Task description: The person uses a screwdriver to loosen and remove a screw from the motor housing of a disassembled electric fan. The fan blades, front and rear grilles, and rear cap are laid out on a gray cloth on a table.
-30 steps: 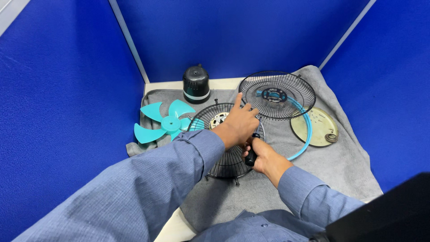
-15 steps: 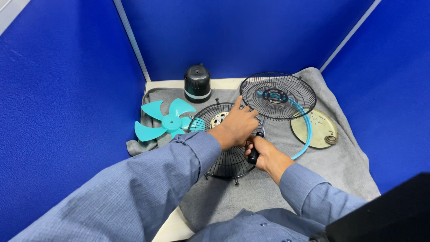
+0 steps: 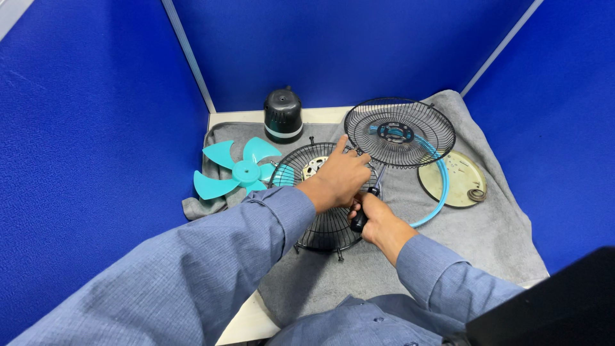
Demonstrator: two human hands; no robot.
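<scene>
A black wire fan guard (image 3: 320,224) lies flat on a grey cloth (image 3: 487,243), with a metal motor part (image 3: 314,168) showing at its centre. My left hand (image 3: 339,176) rests on top of the guard, fingers closed and index finger pointing away. Just below it my right hand (image 3: 375,218) is shut on the black handle of a screwdriver (image 3: 360,218), whose shaft runs up under my left hand. A second black guard (image 3: 400,131) with a blue hub lies behind them.
A teal fan blade (image 3: 236,170) lies to the left on the cloth. A black motor housing (image 3: 282,115) stands at the back. A pale round plate (image 3: 455,179) and a teal ring (image 3: 439,198) lie to the right. Blue partition walls (image 3: 83,128) enclose the desk.
The view has shifted slightly. Both hands stay on the guard and the screwdriver in almost the same place.
</scene>
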